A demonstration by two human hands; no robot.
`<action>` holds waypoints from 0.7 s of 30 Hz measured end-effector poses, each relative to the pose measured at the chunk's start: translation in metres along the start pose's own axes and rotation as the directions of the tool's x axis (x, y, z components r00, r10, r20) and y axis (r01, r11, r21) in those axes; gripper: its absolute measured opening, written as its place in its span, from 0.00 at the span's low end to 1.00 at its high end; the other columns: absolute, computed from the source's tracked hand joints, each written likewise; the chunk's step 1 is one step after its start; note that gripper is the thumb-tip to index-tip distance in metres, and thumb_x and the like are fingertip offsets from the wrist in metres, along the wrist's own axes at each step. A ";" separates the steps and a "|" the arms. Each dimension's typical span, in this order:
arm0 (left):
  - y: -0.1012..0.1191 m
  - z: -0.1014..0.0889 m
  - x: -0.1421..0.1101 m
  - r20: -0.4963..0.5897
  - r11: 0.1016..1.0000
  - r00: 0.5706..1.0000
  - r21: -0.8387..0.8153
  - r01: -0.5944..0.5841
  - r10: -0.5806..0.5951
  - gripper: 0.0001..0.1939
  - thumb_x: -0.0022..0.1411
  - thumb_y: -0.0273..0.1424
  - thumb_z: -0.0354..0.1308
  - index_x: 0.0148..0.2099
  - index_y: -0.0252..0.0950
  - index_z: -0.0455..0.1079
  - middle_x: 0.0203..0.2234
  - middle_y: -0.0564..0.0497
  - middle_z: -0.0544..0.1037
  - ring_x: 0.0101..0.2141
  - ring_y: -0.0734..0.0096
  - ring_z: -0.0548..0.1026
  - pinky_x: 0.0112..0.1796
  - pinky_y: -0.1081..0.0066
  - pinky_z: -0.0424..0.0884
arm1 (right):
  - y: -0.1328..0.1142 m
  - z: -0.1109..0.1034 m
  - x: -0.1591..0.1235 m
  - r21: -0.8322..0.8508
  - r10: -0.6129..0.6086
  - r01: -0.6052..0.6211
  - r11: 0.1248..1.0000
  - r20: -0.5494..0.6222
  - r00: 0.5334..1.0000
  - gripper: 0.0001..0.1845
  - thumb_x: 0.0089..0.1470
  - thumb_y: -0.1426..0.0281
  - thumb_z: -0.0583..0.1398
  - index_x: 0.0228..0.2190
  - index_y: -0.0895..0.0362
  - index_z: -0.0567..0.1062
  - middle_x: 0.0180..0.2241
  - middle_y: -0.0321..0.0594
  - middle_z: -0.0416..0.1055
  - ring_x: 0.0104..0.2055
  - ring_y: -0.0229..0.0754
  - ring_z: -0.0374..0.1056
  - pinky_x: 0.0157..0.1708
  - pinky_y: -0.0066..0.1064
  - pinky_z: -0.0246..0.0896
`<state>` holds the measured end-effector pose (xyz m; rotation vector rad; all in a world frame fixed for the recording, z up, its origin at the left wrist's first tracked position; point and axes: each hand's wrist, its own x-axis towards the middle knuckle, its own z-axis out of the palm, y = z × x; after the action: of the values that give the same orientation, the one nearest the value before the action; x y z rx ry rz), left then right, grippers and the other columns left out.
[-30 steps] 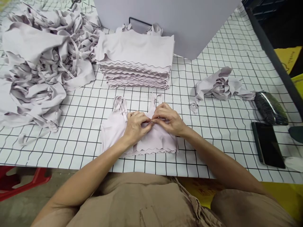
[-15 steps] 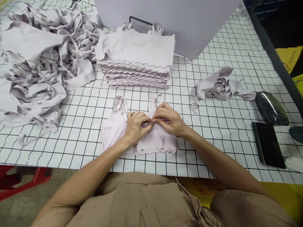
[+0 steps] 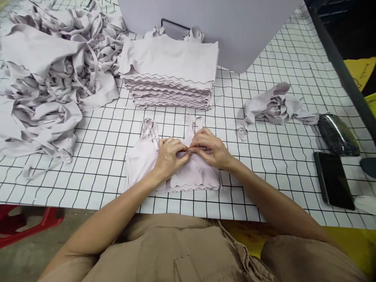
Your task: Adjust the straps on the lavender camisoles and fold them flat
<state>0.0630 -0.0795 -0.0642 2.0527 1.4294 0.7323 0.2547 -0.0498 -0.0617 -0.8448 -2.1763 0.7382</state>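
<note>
A pale pink bra top with wavy hems and thin straps lies on the checked tablecloth, straps pointing away from me. My left hand rests over its middle, thumb and forefinger pinching the upper edge of the fabric. Fingertip to fingertip with it, my right hand pinches the same edge from the other side. Something tiny and light shows between the fingertips, too small to name. The cloth under both palms is hidden.
Behind the top stands a neat stack of folded bra tops, against a large grey box. A loose heap fills the left. At right lie a crumpled garment, a shiny black ridged object and a phone.
Both hands stay in the same pinch on the bra top. Only a very slight shift of the whole view shows.
</note>
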 end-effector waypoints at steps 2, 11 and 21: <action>0.000 0.000 0.000 -0.003 1.000 1.000 -0.001 -0.007 0.007 0.04 0.60 0.27 0.65 0.32 0.39 0.76 0.27 0.56 0.77 0.35 0.67 0.72 0.45 0.60 0.58 | -0.001 0.000 0.000 0.004 0.005 -0.005 1.000 -0.001 1.000 0.08 0.63 0.71 0.59 0.31 0.54 0.74 0.28 0.39 0.73 0.40 0.45 0.63 0.45 0.44 0.61; 0.001 -0.002 0.000 0.032 1.000 0.999 0.015 0.018 -0.019 0.04 0.61 0.28 0.64 0.32 0.40 0.77 0.27 0.55 0.77 0.35 0.66 0.71 0.46 0.59 0.58 | -0.001 -0.002 0.000 -0.003 0.020 -0.020 1.000 0.021 1.000 0.08 0.62 0.71 0.58 0.30 0.53 0.74 0.28 0.39 0.73 0.40 0.46 0.64 0.46 0.45 0.61; 0.001 -0.002 0.001 0.044 1.000 0.999 0.022 0.008 -0.009 0.03 0.61 0.28 0.64 0.33 0.39 0.78 0.28 0.54 0.77 0.36 0.65 0.72 0.46 0.59 0.58 | -0.002 -0.002 0.000 0.027 0.007 -0.007 1.000 0.002 1.000 0.07 0.62 0.71 0.59 0.31 0.54 0.74 0.28 0.39 0.74 0.39 0.46 0.64 0.45 0.45 0.62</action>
<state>0.0622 -0.0790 -0.0617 2.0648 1.4267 0.6669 0.2555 -0.0506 -0.0591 -0.8390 -2.1619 0.7704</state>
